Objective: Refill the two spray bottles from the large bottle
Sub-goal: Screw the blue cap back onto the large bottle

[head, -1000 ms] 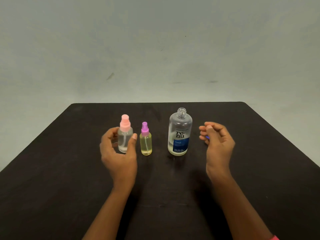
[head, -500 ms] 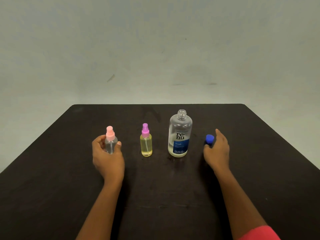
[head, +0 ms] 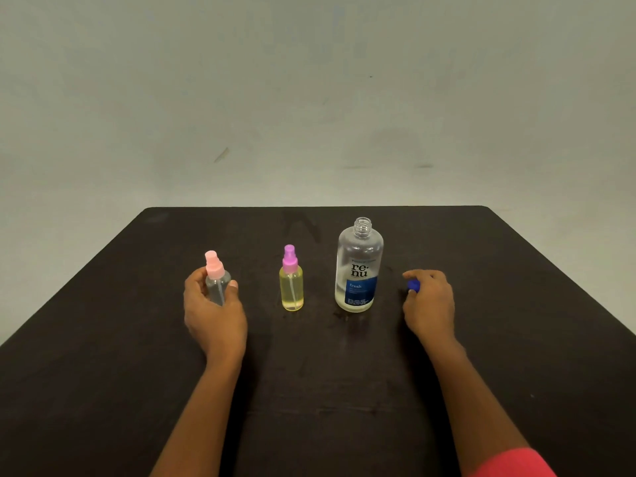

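My left hand [head: 211,313] grips a clear spray bottle with a pink top [head: 215,275] at the left of the dark table [head: 320,390], tilted slightly. A second spray bottle [head: 292,282], yellowish with a purple top, stands upright in the middle. To its right stands the large clear bottle [head: 358,266] with a blue label, its neck uncapped and a little liquid at the bottom. My right hand [head: 430,304] is low at the table, right of the large bottle, its fingers curled over the blue cap [head: 414,286].
A plain grey wall rises behind the table's far edge [head: 316,208]. The table's rounded back corners lie at upper left and upper right. A red sleeve [head: 512,464] shows at the bottom right.
My left hand carried the pink-topped bottle leftward, away from the purple-topped one. My right hand dropped to the table with the blue cap and curled over it.
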